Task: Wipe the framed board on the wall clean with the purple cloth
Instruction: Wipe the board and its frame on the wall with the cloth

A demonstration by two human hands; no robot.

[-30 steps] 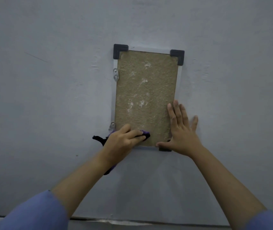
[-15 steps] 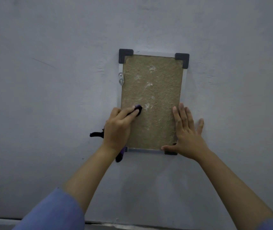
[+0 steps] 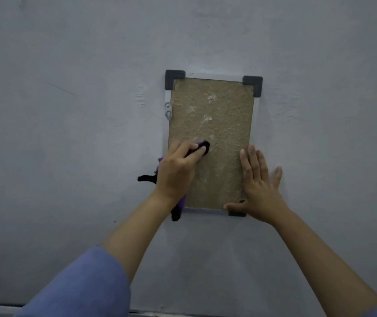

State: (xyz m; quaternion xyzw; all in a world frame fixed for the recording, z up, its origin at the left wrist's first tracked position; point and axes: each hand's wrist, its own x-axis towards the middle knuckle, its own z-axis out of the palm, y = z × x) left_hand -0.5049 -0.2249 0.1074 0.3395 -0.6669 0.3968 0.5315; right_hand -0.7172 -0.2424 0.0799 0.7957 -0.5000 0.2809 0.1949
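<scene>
A small framed board (image 3: 212, 120) hangs on the grey wall, with a brown rough face, a silver frame and dark plastic corners. Pale smudges mark its upper middle. My left hand (image 3: 178, 170) is closed around the purple cloth (image 3: 202, 147) and presses it against the board's left side, about halfway up. Dark ends of the cloth stick out to the left of the hand and below the wrist. My right hand (image 3: 258, 186) lies flat with fingers spread over the board's lower right corner and the wall beside it.
A metal hanger clip (image 3: 168, 110) sits on the frame's left edge. The grey wall (image 3: 68, 110) surrounds the board on all sides. A dark seam runs along the wall's foot at the bottom of the view.
My left hand slid the cloth up from the board's bottom left edge to mid height, then a little further right. My right hand stayed pressed on the lower right corner.
</scene>
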